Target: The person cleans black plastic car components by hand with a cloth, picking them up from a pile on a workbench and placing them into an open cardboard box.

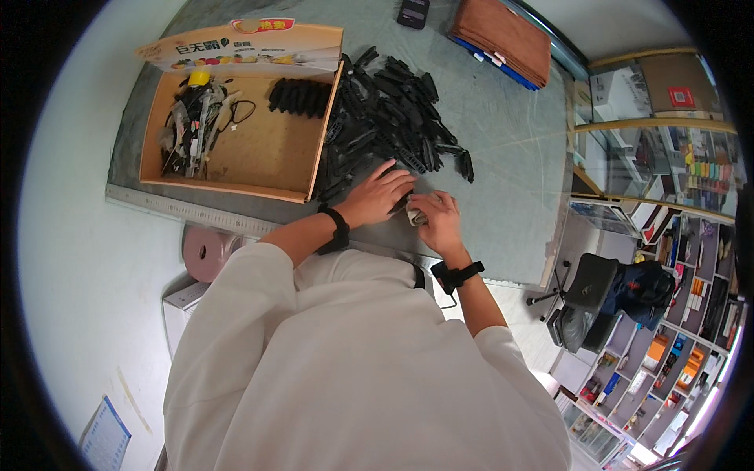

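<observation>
My left hand [377,197] is on a black part [399,203] at the near edge of a pile of black plastic parts [394,112]. Close to its right, my right hand [437,219] grips a folded pale cloth [417,218]. The fingers hide much of the black part. Left of the pile stands an open cardboard box [235,191]. A row of black parts [300,97] lies at its upper right inside, and tools and oddments with a yellow cap [199,78] lie at its left.
A steel ruler [194,209] runs along the near edge of the grey table [506,176]. Folded brown cloth [500,41] and a black phone-like device [413,13] lie at the far side. An office chair [592,282] stands to the right, by shelves; a pink roll [209,253] is below the table's left edge.
</observation>
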Motion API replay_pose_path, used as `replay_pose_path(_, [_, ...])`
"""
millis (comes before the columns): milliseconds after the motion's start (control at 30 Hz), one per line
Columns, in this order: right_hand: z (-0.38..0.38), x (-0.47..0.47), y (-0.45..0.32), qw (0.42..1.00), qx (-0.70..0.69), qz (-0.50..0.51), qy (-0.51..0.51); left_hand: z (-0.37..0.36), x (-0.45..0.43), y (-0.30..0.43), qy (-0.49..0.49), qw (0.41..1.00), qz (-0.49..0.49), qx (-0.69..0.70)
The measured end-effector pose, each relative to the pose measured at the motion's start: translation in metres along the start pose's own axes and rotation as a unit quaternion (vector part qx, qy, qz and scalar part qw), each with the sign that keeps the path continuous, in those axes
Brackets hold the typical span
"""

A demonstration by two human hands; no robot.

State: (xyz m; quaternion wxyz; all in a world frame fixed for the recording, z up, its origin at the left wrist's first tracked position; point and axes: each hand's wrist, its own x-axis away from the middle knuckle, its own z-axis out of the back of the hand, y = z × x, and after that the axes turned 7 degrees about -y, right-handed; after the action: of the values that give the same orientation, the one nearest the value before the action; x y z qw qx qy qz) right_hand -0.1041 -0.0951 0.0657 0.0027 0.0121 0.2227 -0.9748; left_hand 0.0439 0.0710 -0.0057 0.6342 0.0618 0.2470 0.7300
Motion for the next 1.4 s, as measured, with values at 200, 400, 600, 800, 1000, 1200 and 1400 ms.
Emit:
replay_pose_path(200, [-0.002,0.0,-0.013,0.999,-0.027,0.039,-0.01,0.0,0.002,-0.005,-0.009,1.0,-0.005,0.024])
replay_pose_path(400, [-0.006,-0.004,-0.018,0.998,0.028,-0.008,0.06,0.005,-0.002,-0.001,-0.01,1.0,-0.005,0.001])
replay_pose_path(600, [-0.002,-0.002,0.005,0.999,-0.001,-0.001,0.034,0.001,-0.001,0.0,-0.023,1.0,0.013,-0.01])
replay_pose_path(800, [-0.006,-0.003,-0.015,0.999,-0.028,0.02,0.014,-0.002,0.003,-0.01,0.031,0.999,-0.023,-0.017])
replay_pose_path(1000, [-0.004,-0.003,0.009,0.999,-0.005,0.019,0.029,0.001,-0.001,-0.001,-0.015,0.999,0.008,-0.036])
replay_pose_path(1200, [-0.017,0.002,-0.003,0.999,-0.003,-0.019,0.051,-0.001,-0.001,-0.004,-0.026,0.999,0.005,-0.027])
replay_pose_path(1400, [-0.018,0.007,0.013,0.998,-0.02,-0.021,0.047,0.001,-0.001,-0.002,-0.012,1.0,0.002,-0.017])
